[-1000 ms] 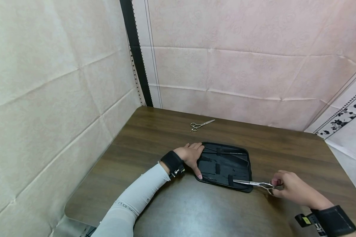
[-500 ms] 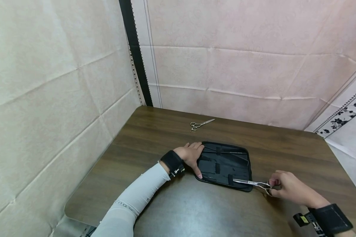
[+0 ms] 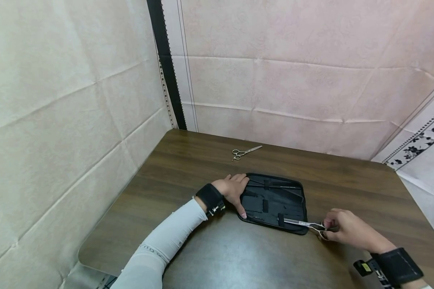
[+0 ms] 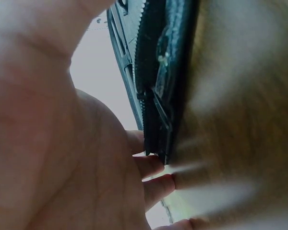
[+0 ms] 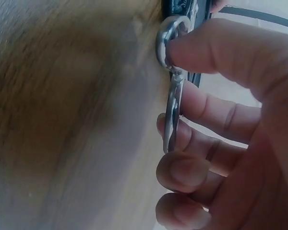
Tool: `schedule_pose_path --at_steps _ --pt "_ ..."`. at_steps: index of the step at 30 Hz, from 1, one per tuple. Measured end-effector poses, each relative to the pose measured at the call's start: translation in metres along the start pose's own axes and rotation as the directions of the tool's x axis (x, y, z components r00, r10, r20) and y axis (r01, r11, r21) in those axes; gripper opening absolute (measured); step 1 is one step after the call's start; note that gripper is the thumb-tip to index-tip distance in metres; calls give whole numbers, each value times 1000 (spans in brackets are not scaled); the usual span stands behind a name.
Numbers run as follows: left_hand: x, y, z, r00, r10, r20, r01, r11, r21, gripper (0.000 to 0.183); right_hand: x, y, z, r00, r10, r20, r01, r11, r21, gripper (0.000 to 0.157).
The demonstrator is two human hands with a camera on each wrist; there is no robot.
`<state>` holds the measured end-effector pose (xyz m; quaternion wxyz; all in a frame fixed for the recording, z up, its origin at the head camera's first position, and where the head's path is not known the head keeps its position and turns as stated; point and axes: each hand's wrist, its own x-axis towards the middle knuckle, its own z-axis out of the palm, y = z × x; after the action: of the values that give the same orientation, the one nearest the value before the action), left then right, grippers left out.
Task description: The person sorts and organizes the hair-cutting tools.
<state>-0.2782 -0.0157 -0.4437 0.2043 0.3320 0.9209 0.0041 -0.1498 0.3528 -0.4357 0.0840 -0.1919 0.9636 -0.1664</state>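
Observation:
In the head view, a black zippered case lies opened flat on the table. My left hand spans its left end, fingers fairly straight, thumb at the near corner and fingertips at the far one. The zipper edge shows close to the palm in the left wrist view. My right hand pinches a pair of silver scissors by the finger rings. Their blades point left and run into a black elastic loop along the case's near side. In the right wrist view, the thumb lies at one ring.
A second pair of scissors lies on the wooden table behind the case. Thin tools sit under a loop at the case's far side. Cloth-covered walls stand behind and to the left of the table.
My right hand has moved left with the scissors, and their blades have slid further into the loop. The left hand and the case have stayed in place.

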Motion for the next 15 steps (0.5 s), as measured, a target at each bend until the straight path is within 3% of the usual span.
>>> schedule_pose_path --at_steps 15 --pt "-1 1 -1 1000 2 -5 -2 1000 6 140 4 -2 4 1000 -19 -6 19 1000 9 19"
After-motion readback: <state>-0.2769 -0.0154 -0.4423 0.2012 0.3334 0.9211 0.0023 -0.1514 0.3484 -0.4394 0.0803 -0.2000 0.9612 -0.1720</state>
